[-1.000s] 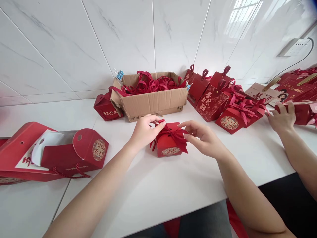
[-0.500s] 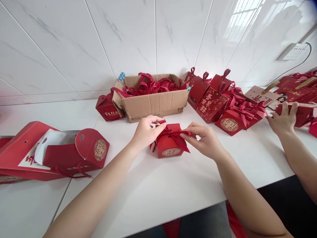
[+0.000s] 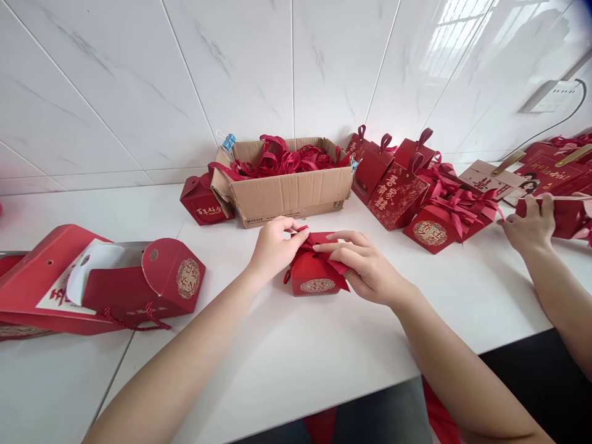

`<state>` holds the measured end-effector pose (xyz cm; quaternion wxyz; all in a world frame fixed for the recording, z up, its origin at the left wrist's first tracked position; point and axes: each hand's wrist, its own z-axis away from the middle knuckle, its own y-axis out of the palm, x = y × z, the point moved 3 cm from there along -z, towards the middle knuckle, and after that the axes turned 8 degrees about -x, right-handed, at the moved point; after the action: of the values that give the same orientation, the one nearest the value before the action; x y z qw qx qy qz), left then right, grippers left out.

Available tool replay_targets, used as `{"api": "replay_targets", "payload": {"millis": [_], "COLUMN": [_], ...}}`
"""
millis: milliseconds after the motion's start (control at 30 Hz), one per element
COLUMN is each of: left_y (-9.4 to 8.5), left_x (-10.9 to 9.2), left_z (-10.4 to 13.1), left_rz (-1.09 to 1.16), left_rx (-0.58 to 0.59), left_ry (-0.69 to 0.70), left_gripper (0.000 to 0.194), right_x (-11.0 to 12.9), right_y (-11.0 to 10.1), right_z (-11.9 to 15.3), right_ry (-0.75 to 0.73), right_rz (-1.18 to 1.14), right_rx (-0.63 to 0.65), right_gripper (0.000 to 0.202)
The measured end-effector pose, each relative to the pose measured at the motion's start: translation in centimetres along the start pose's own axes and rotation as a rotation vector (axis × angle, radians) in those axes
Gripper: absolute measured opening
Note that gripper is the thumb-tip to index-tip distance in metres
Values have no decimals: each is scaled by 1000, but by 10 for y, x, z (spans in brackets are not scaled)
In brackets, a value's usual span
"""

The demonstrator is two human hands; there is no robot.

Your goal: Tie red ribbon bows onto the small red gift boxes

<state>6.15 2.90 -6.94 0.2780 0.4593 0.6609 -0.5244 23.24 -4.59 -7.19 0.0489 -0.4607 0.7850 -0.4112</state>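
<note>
A small red gift box (image 3: 314,276) with a gold round emblem stands on the white table in front of me. Red ribbon (image 3: 333,266) lies across its top, one tail hanging at the front right. My left hand (image 3: 279,246) pinches the ribbon at the box's upper left. My right hand (image 3: 365,262) is over the right side of the top, fingers reaching left and closed on the ribbon near the middle. Part of the bow is hidden under my fingers.
Behind is a cardboard box (image 3: 291,196) full of red ribbons. Red boxes (image 3: 173,277) lie at left, more with bows (image 3: 428,233) at right. Another person's hand (image 3: 531,228) holds a red box (image 3: 570,217) at far right.
My right hand has moved left from the ribbon's outer end toward the middle of the box top. My left hand has stayed at the ribbon.
</note>
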Motion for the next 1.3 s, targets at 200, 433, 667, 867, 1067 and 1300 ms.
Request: {"api": "replay_targets", "payload": {"millis": [200,433,667,867,1067,1300], "left_y": [-1,-2,-2,-1,-10,-28], "left_x": [1,-4,-3,-3,-7,-23], "left_z": [-1,1,1,1,1,4], "left_rz": [-11,-34,-31,-21,109,43], "left_rx": [-70,-80,-99,-83,155,99], "left_ry": [58,50,66,42,-228,-215], "left_gripper": [16,15,14,15,21,58], "right_x": [2,5,8,5,2,-3], "right_y": [3,1,2,4,2,5], "right_z": [-1,-1,-2,0,0,0], "right_ry": [8,-33,-103,-75,6,315], "right_rz": [12,40,65,46,-99,-242], "right_rx": [56,52,9,15,-89,-282], "right_gripper": [26,29,28,32,24,14]}}
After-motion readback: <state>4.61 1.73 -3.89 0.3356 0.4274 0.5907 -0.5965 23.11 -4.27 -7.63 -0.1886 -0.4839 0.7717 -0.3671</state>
